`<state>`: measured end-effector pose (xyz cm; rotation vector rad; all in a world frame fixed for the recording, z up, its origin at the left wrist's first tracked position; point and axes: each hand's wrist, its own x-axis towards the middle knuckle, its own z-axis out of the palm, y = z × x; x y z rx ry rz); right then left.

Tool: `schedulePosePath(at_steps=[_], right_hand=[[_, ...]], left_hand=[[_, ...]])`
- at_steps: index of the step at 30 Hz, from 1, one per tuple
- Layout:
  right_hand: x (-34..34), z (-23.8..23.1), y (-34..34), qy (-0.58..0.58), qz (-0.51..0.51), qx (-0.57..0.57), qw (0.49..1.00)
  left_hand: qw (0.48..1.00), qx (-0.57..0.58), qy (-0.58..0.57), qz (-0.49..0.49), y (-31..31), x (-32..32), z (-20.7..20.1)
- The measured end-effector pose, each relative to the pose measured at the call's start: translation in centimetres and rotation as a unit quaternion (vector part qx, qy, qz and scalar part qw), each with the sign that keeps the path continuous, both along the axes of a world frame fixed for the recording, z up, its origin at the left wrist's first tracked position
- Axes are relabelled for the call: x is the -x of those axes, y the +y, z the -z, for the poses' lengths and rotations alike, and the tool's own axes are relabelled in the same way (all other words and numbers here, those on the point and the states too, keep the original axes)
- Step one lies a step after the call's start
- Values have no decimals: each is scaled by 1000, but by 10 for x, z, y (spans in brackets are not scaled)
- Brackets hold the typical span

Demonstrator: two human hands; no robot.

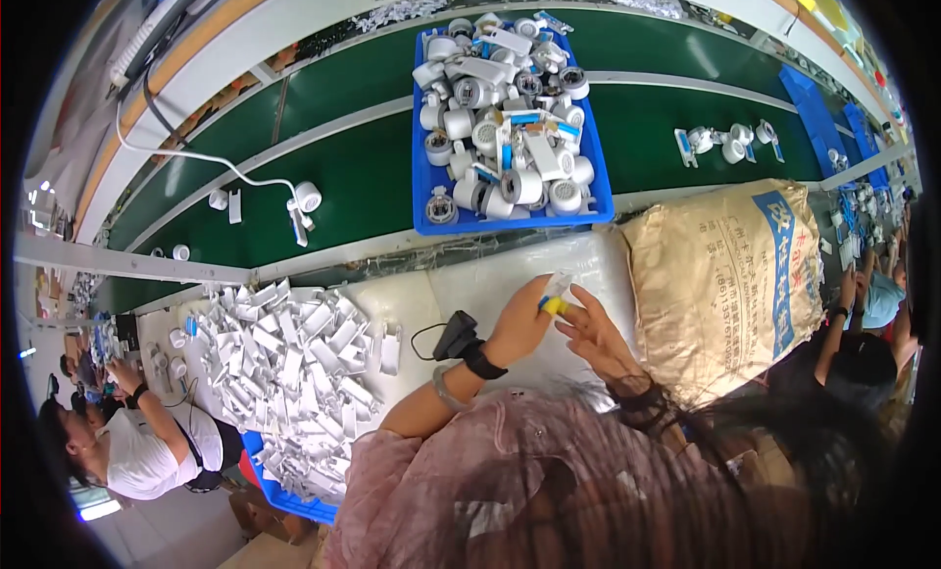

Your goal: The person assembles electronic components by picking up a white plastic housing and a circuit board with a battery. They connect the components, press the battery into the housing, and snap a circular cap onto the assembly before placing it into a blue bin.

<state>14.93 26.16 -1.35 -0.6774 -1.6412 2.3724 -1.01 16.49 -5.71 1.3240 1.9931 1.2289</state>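
Both my hands meet over the near side of the table, in the middle. My left hand (pixel 521 324) is closed, its fingertips round a small whitish part (pixel 559 283). A bit of yellow (pixel 552 304) shows at those fingertips; whether it is a finger wrap or a piece of the part I cannot tell. Close beside it on the right, my right hand (pixel 598 339) has its fingers apart and slightly bent, the tips near the yellow. Left of my hands, a large heap of white plastic casings (pixel 294 344) covers the table.
A blue tray (pixel 420 192) full of round white units stands beyond my hands, over a green conveyor (pixel 363 167). At right lies a bulging brown sack (pixel 686 295). A black device (pixel 456 336) with a cable sits by my left wrist. Other people work on both sides.
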Motion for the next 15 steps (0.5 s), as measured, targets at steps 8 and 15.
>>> schedulePosePath(at_steps=[8, 15], right_hand=[[20, 36, -12, 70, -147, -297, 941], [20, 26, -33, -10, -104, -68, 992]], left_hand=[[862, 70, -502, 37, -59, 22, -51], [965, 105, -237, 49, -94, 38, -84]])
